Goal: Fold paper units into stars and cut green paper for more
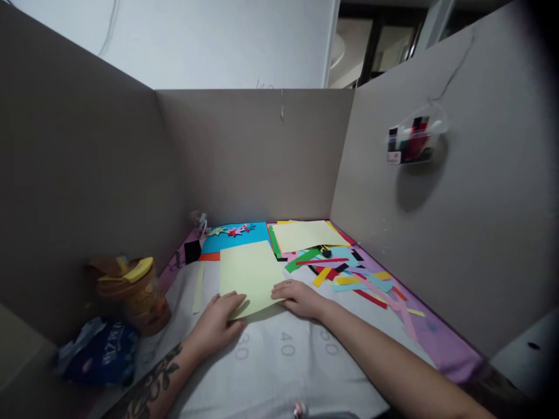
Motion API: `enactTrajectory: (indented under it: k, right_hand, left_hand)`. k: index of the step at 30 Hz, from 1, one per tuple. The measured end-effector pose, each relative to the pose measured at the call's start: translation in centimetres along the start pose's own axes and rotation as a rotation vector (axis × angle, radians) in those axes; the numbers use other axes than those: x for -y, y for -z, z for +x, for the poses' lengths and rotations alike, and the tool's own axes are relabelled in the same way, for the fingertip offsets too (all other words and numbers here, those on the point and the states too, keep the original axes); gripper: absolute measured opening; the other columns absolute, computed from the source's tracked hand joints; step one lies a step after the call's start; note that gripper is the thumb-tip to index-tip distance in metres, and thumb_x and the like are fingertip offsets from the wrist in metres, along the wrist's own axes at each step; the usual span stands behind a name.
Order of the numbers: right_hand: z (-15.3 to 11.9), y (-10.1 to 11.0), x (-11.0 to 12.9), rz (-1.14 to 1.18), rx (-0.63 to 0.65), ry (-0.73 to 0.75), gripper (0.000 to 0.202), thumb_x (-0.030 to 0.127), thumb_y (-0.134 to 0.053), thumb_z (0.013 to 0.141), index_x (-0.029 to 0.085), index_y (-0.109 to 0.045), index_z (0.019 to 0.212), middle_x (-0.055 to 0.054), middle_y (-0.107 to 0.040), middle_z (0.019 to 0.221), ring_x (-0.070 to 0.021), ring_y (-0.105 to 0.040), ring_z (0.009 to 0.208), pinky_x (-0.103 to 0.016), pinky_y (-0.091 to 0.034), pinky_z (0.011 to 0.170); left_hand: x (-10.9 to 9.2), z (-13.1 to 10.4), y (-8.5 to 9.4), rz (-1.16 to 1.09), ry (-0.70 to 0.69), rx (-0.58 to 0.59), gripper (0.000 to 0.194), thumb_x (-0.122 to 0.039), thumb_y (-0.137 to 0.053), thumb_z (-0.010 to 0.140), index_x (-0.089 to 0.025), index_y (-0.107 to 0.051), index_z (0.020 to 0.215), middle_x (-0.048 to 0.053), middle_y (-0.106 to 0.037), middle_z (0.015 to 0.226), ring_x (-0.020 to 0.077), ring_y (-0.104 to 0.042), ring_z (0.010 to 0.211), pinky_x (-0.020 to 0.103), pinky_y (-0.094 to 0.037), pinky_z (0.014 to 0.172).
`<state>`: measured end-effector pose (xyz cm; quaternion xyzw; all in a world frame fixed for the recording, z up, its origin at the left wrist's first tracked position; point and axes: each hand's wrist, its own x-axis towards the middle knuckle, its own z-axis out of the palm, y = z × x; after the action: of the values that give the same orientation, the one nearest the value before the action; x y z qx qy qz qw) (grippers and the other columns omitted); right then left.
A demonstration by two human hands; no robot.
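Standing by the left wall [78,151], the cup [142,299] seems placed clear of the paper. The left hand [219,323] holds the sheet [251,276] by its near left corner and the right hand [301,297] by the near right one, apparently to keep it square. Strips [322,276] lie further right, perhaps for easy reach. The sheet, over the mat [271,381] between the hands, looks plain, pale yellow-green, its near edge slightly raised.

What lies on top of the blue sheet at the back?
Star-shaped paper cut-outs lie on the blue sheet. The pale yellow sheet covers part of its near side, which cannot be seen.
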<state>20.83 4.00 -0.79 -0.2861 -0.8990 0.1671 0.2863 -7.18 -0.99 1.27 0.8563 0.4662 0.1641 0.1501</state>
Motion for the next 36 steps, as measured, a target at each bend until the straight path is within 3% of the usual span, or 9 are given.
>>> enactTrajectory:
  k: [3, 8, 11, 13, 17, 21, 28, 36]
  right_hand:
    - [-0.3, 0.0, -0.3, 0.054, 0.014, -0.019, 0.042, 0.010, -0.051, 0.073, 0.023, -0.065, 0.110, -0.005, -0.066, 0.111, -0.0182, -0.057, 0.109, -0.034, -0.045, 0.095]
    - [-0.7, 0.1, -2.6, 0.103, -0.038, -0.099, 0.036, 0.012, -0.054, 0.072, 0.022, -0.069, 0.104, -0.007, -0.068, 0.106, -0.0200, -0.059, 0.106, -0.037, -0.046, 0.094]
    - [-0.7, 0.1, -3.4, 0.094, -0.051, -0.121, 0.029, 0.017, -0.059, 0.073, 0.021, -0.070, 0.099, -0.009, -0.067, 0.107, -0.0211, -0.059, 0.105, -0.038, -0.046, 0.093]
    - [-0.6, 0.2, -3.4, 0.096, -0.050, -0.134, 0.024, 0.021, -0.061, 0.075, 0.023, -0.071, 0.097, -0.008, -0.067, 0.107, -0.0207, -0.059, 0.104, -0.037, -0.046, 0.092]
    - [-0.3, 0.6, -2.5, 0.069, -0.075, -0.197, 0.016, 0.022, -0.056, 0.080, 0.022, -0.071, 0.086, -0.005, -0.070, 0.089, -0.0188, -0.060, 0.091, -0.032, -0.046, 0.082]
    - [0.3, 0.8, -1.9, -0.077, -0.085, -0.357, 0.019, 0.021, -0.052, 0.083, 0.019, -0.068, 0.074, -0.004, -0.064, 0.077, -0.0162, -0.056, 0.078, -0.026, -0.041, 0.071]
    - [1.3, 0.0, -2.1, -0.307, -0.095, -0.563, 0.029, 0.030, -0.048, 0.087, 0.015, -0.062, 0.066, -0.004, -0.058, 0.073, -0.0145, -0.049, 0.073, -0.023, -0.031, 0.063]
    - [2.3, -0.5, -2.4, -0.404, -0.063, -0.717, 0.040, 0.040, -0.041, 0.090, 0.016, -0.065, 0.068, -0.007, -0.063, 0.077, -0.0173, -0.055, 0.076, -0.024, -0.029, 0.059]
  left_hand:
    - [1.2, 0.1, 0.4, -0.011, -0.056, -0.002, 0.038, -0.019, -0.047, 0.081, -0.026, -0.062, 0.115, 0.006, -0.061, 0.121, 0.0242, -0.049, 0.119, 0.043, -0.032, 0.103]
    - [2.6, 0.3, 1.6, -0.050, -0.151, 0.072, 0.043, -0.023, -0.055, 0.078, -0.024, -0.058, 0.121, 0.006, -0.057, 0.127, 0.0234, -0.046, 0.122, 0.039, -0.034, 0.104]
    - [2.9, 0.5, 1.4, -0.018, -0.085, 0.003, 0.048, -0.023, -0.057, 0.075, -0.024, -0.056, 0.123, 0.008, -0.052, 0.133, 0.0268, -0.044, 0.122, 0.043, -0.033, 0.103]
    - [2.9, 0.7, 1.1, -0.036, -0.056, -0.047, 0.040, -0.023, -0.054, 0.078, -0.024, -0.060, 0.118, 0.008, -0.056, 0.128, 0.0263, -0.046, 0.120, 0.043, -0.033, 0.102]
    - [3.0, 1.3, 0.7, -0.108, 0.041, -0.086, 0.026, -0.029, -0.046, 0.083, -0.021, -0.071, 0.084, 0.008, -0.069, 0.094, 0.0230, -0.057, 0.096, 0.035, -0.041, 0.089]
    - [3.5, 1.8, 0.7, -0.094, 0.216, -0.139, 0.030, -0.036, -0.048, 0.080, -0.018, -0.062, 0.059, 0.005, -0.062, 0.068, 0.0194, -0.056, 0.070, 0.028, -0.040, 0.067]
    - [4.0, 2.2, 0.6, -0.003, 0.281, -0.221, 0.038, -0.042, -0.045, 0.079, -0.018, -0.051, 0.052, 0.004, -0.057, 0.066, 0.0171, -0.052, 0.067, 0.025, -0.034, 0.060]
    - [3.2, 2.5, 0.8, 0.068, 0.458, -0.233, 0.034, -0.041, -0.048, 0.076, -0.016, -0.060, 0.056, 0.007, -0.062, 0.071, 0.0193, -0.054, 0.070, 0.026, -0.032, 0.062]
